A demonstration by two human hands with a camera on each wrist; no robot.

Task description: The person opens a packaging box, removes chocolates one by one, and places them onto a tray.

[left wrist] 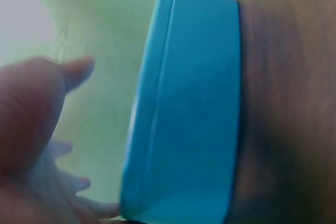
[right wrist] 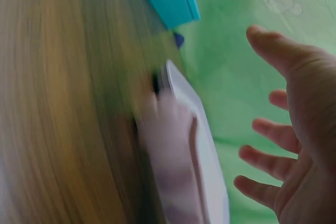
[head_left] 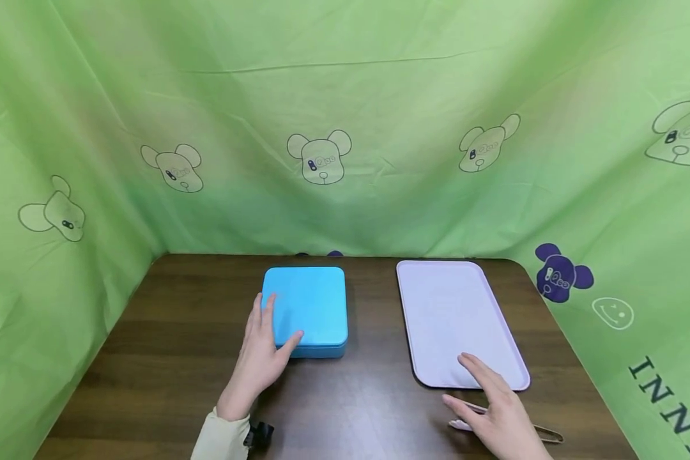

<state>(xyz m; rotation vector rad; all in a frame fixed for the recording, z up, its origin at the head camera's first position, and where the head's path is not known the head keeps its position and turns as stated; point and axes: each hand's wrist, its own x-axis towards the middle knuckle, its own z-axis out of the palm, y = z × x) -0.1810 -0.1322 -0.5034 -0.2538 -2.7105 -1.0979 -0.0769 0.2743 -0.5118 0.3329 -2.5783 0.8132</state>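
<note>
A closed blue rectangular box (head_left: 313,310) lies on the table, left of the middle in the head view. At its left front corner, my left hand (head_left: 262,353) has its fingers spread and straight; whether they touch the lid cannot be told. The left wrist view shows the box's side (left wrist: 194,108) with a lid seam, the thumb apart from it. My right hand (head_left: 501,409) hovers over tongs (head_left: 548,436), fingers extended, and hides much of them. Just beyond is a pale lilac tray (head_left: 451,313). The right wrist view shows spread fingers with nothing between them.
A dark wooden table (head_left: 172,332) carries everything. Green curtain cloth (head_left: 379,191) with bear-head prints hangs along the back and both sides, close to the table's edges. The box and the tray are apart, with bare wood between them.
</note>
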